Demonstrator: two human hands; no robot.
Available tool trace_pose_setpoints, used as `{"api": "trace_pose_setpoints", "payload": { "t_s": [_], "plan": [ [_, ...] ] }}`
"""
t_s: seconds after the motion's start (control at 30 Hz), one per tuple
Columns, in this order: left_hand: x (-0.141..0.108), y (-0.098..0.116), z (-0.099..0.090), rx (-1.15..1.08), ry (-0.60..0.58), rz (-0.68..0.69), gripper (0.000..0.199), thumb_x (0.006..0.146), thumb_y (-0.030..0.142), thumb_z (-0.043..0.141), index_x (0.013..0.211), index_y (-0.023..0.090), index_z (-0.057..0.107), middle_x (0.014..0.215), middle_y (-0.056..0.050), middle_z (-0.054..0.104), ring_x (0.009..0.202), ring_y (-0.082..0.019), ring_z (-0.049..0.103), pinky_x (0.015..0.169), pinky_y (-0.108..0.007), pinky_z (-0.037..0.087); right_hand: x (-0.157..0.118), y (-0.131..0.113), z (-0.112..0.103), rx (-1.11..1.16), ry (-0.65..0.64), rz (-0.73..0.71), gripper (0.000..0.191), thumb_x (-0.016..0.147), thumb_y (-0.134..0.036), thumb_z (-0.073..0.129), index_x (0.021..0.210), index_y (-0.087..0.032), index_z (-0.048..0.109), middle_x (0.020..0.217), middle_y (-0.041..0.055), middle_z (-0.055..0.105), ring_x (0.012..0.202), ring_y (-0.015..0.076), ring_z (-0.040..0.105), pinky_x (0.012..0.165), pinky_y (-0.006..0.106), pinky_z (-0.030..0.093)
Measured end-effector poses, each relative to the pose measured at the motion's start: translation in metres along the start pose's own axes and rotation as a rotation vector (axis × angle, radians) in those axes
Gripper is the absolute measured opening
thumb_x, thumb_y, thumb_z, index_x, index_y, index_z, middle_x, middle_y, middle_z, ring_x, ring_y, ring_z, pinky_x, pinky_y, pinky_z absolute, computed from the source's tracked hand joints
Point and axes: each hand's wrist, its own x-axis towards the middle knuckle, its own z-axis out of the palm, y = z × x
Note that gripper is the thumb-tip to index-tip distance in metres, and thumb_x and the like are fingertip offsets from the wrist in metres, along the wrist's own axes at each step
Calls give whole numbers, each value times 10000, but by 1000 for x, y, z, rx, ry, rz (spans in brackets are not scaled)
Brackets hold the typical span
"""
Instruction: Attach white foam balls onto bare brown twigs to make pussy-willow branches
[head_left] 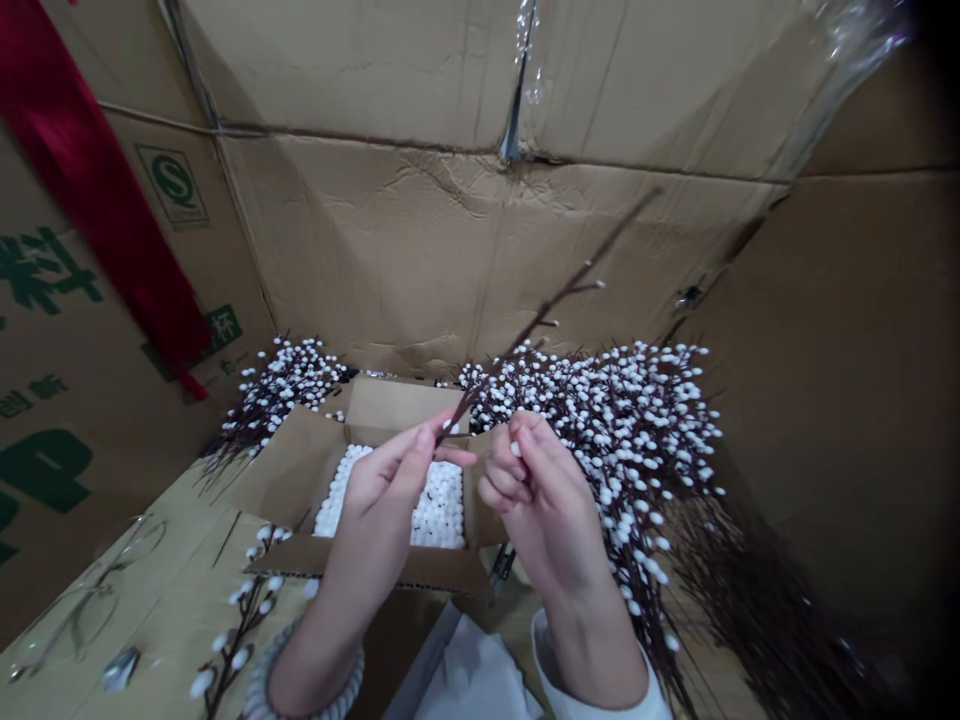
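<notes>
On the left, a cardboard wall (45, 400) printed with green characters rose behind a hanging red ribbon (97, 200). Below it, a short sprig of artificial pussy willow (240, 620) with white buds lay on flattened cardboard (150, 570). A smaller bunch of budded branches (281, 385) sat at the far side of an open carton (397, 405), whose brown flaps stood around a bed of round white foam beads (442, 520). The left hand (379, 500), with a chunky beaded bracelet (300, 690) on its wrist, was over the carton, its fingers (424, 440) pinched closed on the thin dark twig (555, 310), which angled up and to the far right. The right hand (544, 500) was just beside it, fingers curled closed near a small white bud; what they gripped could not be told. Right of it spread a dense mass of knobbly budded branches (622, 430), with crinkled clear plastic (847, 60) at the far right.
</notes>
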Motion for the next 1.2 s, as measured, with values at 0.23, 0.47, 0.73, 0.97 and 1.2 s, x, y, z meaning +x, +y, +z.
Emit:
{"api": "trace_pose_setpoints", "payload": {
  "t_s": [0.23, 0.47, 0.73, 0.97, 1.2],
  "plan": [
    [3, 6, 3, -143, 59, -135, 124, 638, 253, 768, 741, 185, 746, 555, -9, 711, 453, -113, 542, 441, -219, 408, -2, -2, 1, -22, 19, -30, 324, 766, -401, 756, 687, -204, 512, 541, -93, 395, 454, 51, 225, 416, 133, 245],
    [2, 6, 6, -153, -31, -114, 59, 619, 204, 763, 612, 185, 708, 502, 20, 652, 413, -90, 506, 396, -191, 378, -2, 2, 6, 43, 92, -51, 314, 710, -344, 810, 720, -215, 525, 529, -101, 411, 453, 47, 269, 426, 123, 282],
    [-6, 4, 2, -121, -108, 23, 222, 784, 220, 684, 1001, 241, 732, 578, 37, 642, 401, -63, 422, 362, -163, 306, -3, 8, 8, 207, 92, 90, 390, 675, -326, 836, 698, -213, 463, 504, -117, 381, 450, 45, 231, 428, 112, 286],
    [-16, 5, -4, 4, -143, 139, 101, 874, 274, 625, 930, 291, 708, 770, 27, 637, 441, -58, 482, 385, -156, 409, -7, 5, 11, 215, 90, 87, 359, 707, -315, 812, 702, -209, 469, 513, -113, 389, 455, 47, 226, 413, 107, 268],
    [-16, 12, -1, 4, -245, 119, 72, 901, 257, 566, 837, 258, 599, 529, 88, 422, 389, -66, 319, 357, -165, 290, -15, 4, 18, 170, 70, 88, 332, 730, -247, 776, 661, -203, 454, 494, -114, 386, 448, 38, 238, 435, 98, 321]
  ]
}}
